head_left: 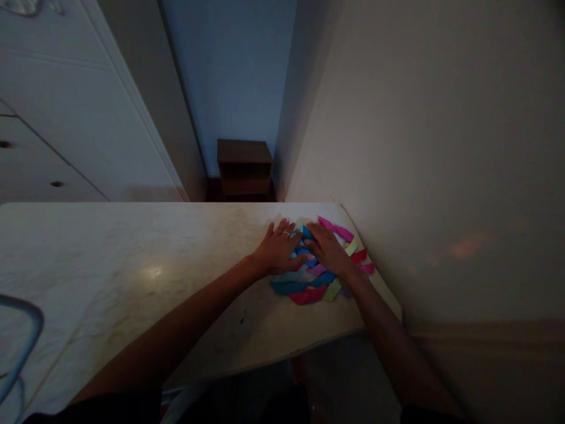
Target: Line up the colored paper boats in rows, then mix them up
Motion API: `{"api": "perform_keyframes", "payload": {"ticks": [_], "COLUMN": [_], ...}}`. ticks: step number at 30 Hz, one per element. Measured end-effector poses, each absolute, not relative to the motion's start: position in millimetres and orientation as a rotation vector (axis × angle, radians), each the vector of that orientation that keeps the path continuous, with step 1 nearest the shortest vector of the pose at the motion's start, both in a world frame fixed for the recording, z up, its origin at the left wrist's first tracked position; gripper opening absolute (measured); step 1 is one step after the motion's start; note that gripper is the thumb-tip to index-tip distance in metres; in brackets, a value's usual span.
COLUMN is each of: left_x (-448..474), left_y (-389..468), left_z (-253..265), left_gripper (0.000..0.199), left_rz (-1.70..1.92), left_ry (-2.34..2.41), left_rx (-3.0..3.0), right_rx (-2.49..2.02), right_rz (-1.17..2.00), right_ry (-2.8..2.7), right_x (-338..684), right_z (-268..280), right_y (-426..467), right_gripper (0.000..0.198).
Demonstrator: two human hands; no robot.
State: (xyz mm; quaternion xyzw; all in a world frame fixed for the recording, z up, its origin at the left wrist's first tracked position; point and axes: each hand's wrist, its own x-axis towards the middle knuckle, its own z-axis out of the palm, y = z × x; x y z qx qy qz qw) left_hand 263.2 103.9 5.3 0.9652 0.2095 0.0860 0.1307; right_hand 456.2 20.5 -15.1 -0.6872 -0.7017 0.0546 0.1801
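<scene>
A woven piece of colourful strips [309,282], in blue, teal, pink, red and yellow-green, lies at the right end of the tabletop. My left hand [279,247] rests on its left side, fingers stretched out, with a ring on one finger. Lying over the upper middle of the weave is my right hand [326,246], its fingers extended toward the left hand. Both palms are turned down, and they cover part of the strips. Whether the strips are paper or cloth I cannot tell.
The pale, stained table [185,247] stretches to the left. At the lower left edge is a curved blue-grey tube [30,312]. A wall [432,147] stands close on the right. Beyond the table are a white cabinet [79,118] and a small brown nightstand [245,152].
</scene>
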Motion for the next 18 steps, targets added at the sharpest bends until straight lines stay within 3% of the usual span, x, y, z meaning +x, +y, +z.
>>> {"api": "perform_keyframes", "payload": {"ticks": [4,8,18], "left_x": [260.7,256.5,205.0], "left_y": [78.0,71.3,85.2], "left_z": [-0.8,-7.7,-14.0], "left_gripper": [0.102,0.114,0.109], "left_rz": [0.320,0.344,0.298], "left_ry": [0.693,0.794,0.732], "left_rx": [2.773,2.755,2.820], "right_rx": [-2.011,-2.200,-2.237], "right_rz": [0.058,-0.081,-0.156], "right_ry": [-1.920,-1.751,-1.716], "right_x": [464.6,472.0,480.8], "right_z": [-17.1,-25.5,-38.8], "right_y": [7.6,2.9,0.1], "right_gripper": [0.067,0.070,0.062]}}
